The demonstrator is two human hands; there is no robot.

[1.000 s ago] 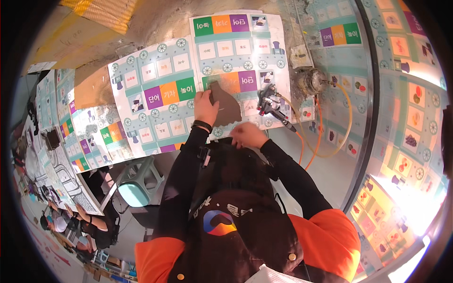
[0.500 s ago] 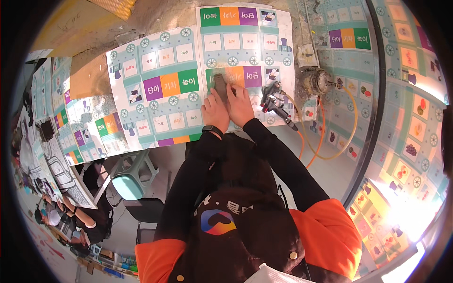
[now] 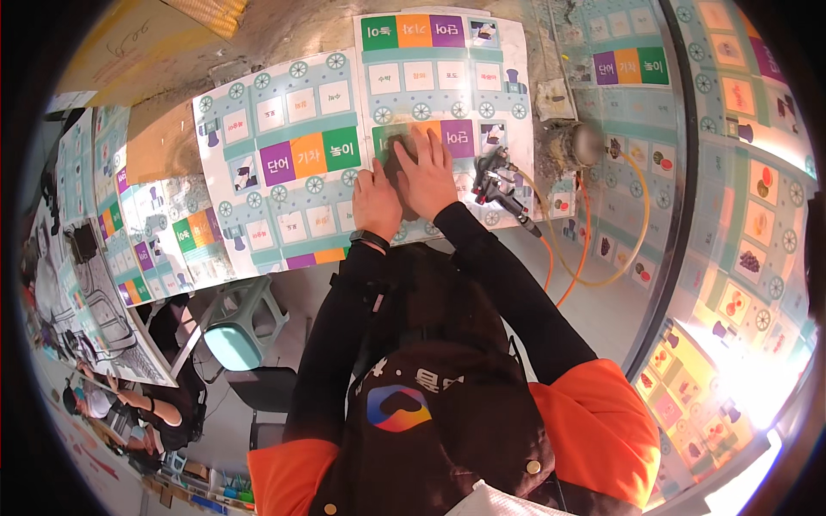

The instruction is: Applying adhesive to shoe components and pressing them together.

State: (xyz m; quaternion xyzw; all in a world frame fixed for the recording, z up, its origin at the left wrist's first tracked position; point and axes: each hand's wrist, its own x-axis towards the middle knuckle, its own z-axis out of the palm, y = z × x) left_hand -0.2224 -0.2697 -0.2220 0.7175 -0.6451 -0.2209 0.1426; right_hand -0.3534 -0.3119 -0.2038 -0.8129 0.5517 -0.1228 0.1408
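Observation:
A printed sheet point(image 3: 374, 101) with pale blue-green train pictures, wheels and coloured header blocks lies on the worktable under both hands. My right hand point(image 3: 426, 176) rests palm down on it, fingers stretched and apart. Partly beneath those fingers is a dark grey-brown oblong piece point(image 3: 392, 155); its kind cannot be made out. My left hand point(image 3: 376, 202), with a dark band at the wrist, lies just left of the piece, fingers extended on the sheet. Right of my right hand, a black spray gun point(image 3: 503, 191) with hoses lies at the sheet's edge.
A stained round metal fitting point(image 3: 588, 144) stands right of the spray gun, with a yellow hose point(image 3: 647, 202) looping from it. A dark bar point(image 3: 680, 172) borders the right side. Below left stand a pale green stool point(image 3: 237, 340) and a dark chair point(image 3: 262, 387). Other people work at far left.
My right hand has moved from pinching near the dark piece to lying flat with spread fingers over part of it. My left hand has shifted slightly left and down.

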